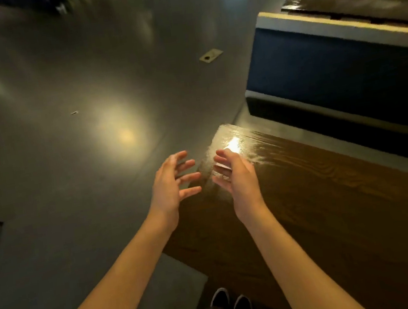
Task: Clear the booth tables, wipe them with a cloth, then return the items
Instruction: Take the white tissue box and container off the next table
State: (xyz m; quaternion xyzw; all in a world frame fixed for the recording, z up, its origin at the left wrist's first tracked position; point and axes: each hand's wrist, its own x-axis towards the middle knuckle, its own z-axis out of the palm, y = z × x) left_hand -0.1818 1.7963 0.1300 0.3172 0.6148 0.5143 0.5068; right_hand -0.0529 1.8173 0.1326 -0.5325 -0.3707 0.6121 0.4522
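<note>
Near wooden counter [320, 190] bare and glossy, likely cleared, wiping uncertain; left hand [169, 185] and right hand [237, 178] spread open, empty; no cloth or items visible.

Hands: two, left [169, 185] and right [237, 178]
Benches: two, near [322, 203] and far [349, 3]
Shoes: two [230, 303]

Open grey floor [62, 122] from 9 to 12 o'clock, glossy wooden booth table [335, 201] filling 3 to 5 o'clock, blue bench back [329, 63] walling 2 o'clock, second table [349, 0] beyond at 1 o'clock
</note>
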